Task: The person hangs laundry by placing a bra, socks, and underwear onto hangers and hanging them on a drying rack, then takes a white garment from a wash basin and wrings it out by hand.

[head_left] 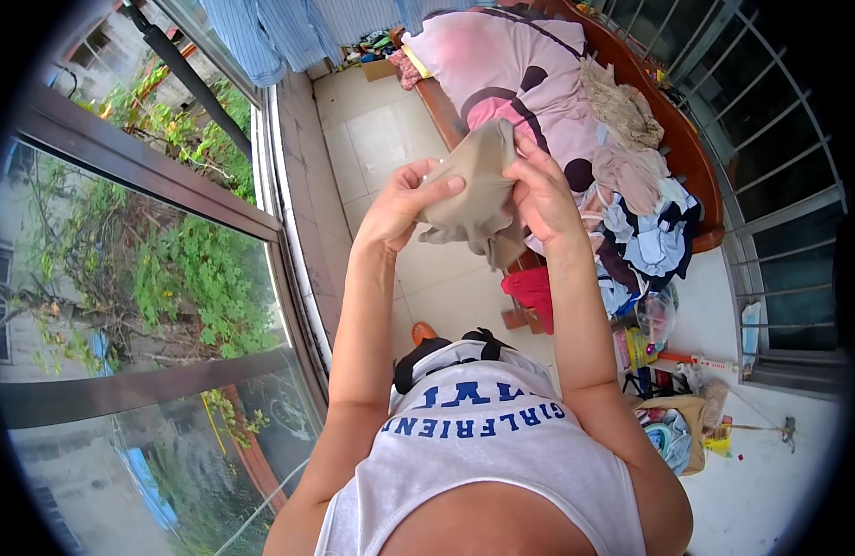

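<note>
A thin beige-grey cloth garment [474, 185] is stretched between my two hands, in front of my chest. My left hand [411, 196] pinches its left side, the thumb lying over the fabric. On the other side my right hand [541, 190] grips the upper right edge between thumb and fingers. The lower part of the cloth hangs in loose folds above the tiled floor. Which kind of garment it is I cannot make out.
To the right stands a wooden bed [701, 199] with a pink patterned quilt [501, 51] and a heap of clothes [654, 227]. A sliding window [158, 278] lines the left. Blue striped shirts [260, 37] hang ahead. A bag of items [673, 431] sits lower right.
</note>
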{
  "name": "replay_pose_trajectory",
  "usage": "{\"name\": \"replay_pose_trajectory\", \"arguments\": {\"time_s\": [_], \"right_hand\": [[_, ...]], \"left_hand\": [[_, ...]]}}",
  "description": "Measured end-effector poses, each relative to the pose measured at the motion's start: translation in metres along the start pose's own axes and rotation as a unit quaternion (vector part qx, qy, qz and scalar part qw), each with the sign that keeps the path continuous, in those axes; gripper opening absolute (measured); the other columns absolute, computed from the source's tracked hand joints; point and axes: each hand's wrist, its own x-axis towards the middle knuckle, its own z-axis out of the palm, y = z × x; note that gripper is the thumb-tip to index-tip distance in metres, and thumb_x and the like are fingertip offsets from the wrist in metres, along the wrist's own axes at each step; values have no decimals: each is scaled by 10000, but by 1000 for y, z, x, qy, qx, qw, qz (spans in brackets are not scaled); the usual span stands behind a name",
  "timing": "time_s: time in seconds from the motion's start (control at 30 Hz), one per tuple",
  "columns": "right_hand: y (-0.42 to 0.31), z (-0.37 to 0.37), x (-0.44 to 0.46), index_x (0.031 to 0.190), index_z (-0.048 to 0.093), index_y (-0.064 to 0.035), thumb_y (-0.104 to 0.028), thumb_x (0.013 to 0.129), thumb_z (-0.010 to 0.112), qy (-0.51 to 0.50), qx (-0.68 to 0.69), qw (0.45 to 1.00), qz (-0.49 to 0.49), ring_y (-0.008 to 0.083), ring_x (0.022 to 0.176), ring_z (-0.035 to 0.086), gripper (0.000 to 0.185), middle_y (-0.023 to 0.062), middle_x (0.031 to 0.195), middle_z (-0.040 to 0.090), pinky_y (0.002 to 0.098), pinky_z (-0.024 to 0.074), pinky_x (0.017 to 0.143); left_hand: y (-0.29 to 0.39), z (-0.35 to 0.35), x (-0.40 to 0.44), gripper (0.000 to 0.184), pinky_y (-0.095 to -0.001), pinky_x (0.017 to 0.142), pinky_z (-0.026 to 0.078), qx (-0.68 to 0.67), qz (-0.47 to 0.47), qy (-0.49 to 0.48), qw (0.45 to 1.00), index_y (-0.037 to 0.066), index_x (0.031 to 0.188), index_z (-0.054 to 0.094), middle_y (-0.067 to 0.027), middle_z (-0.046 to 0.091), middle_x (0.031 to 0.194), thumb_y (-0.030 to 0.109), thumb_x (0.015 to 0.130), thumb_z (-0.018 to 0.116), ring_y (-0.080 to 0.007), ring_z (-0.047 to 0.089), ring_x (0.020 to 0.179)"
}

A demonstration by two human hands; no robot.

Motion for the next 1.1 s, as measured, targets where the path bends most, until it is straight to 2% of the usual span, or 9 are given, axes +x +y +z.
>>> {"name": "replay_pose_trajectory", "arguments": {"time_s": [0.2, 0.3, 0.37, 0.5, 0.7, 0.77, 0.87, 0.97, 1.1], "right_hand": [[1, 11, -2, 1277, 359, 18, 38, 755, 428, -67, 6, 996, 67, 159, 1053, 489, 526, 77, 1149, 497, 297, 378, 923], [7, 18, 0, 1309, 306, 12, 52, 739, 414, -55, 48, 997, 32, 164, 1116, 451, 581, 81, 1213, 454, 302, 362, 944], [13, 22, 3, 1373, 187, -37, 47, 734, 442, -74, -47, 996, -10, 169, 1186, 390, 694, 90, 1292, 387, 312, 310, 992], [9, 43, 1, 1396, 138, -70, 83, 745, 413, -62, -51, 997, 8, 164, 1196, 387, 723, 93, 1344, 345, 316, 342, 969], [22, 41, 12, 1337, 268, -42, 87, 756, 420, -19, -64, 998, 6, 139, 1099, 463, 614, 71, 1232, 460, 265, 386, 898], [29, 41, 15, 1325, 285, -38, 74, 768, 439, -14, -93, 996, -14, 133, 1079, 473, 589, 71, 1197, 488, 253, 392, 881], [37, 41, 21, 1327, 277, -22, 42, 798, 476, -8, -137, 990, -39, 135, 1065, 485, 569, 86, 1175, 511, 244, 394, 873], [40, 44, 25, 1314, 295, -8, 5, 820, 532, -3, -150, 987, -56, 138, 1064, 486, 548, 100, 1172, 512, 253, 386, 889], [34, 39, 29, 1269, 346, -37, 5, 794, 576, 20, -128, 990, -50, 132, 1004, 509, 529, 78, 1105, 542, 249, 401, 862]], "left_hand": [[3, -24, 4, 254, -212, 623, 427, 123, 62, 58, 989, 58, 895, 587, -23, 597, 819, 120, 694, 728, -78, 551, 707], [5, -16, 0, 267, -211, 707, 400, 117, 82, 14, 990, 62, 909, 579, 14, 588, 824, 125, 702, 735, -66, 529, 760], [5, -13, -3, 294, -214, 754, 377, 158, 89, 16, 983, 58, 939, 577, 11, 590, 861, 141, 706, 734, -74, 517, 795], [9, -29, -4, 191, -207, 737, 380, 118, 54, 36, 991, 47, 894, 591, 22, 591, 810, 184, 784, 667, -60, 513, 753], [2, -44, 3, 154, -199, 606, 393, 216, 207, 130, 945, 12, 873, 585, 15, 578, 693, 163, 861, 554, -57, 512, 648], [4, -43, 3, 183, -210, 609, 413, 202, 202, 126, 950, -3, 899, 575, -10, 591, 746, 174, 875, 533, -67, 525, 684], [7, -34, 1, 296, -253, 651, 471, -12, 83, 79, 993, -54, 993, 516, -67, 591, 881, 206, 859, 564, -111, 557, 782], [5, -26, 0, 392, -234, 747, 456, 107, 94, 99, 985, -19, 1085, 512, -52, 592, 963, 226, 807, 641, -108, 561, 829], [6, -41, 14, 428, -261, 692, 479, 191, 98, 70, 974, -34, 1071, 500, -108, 601, 934, 167, 742, 686, -140, 587, 797]]}}
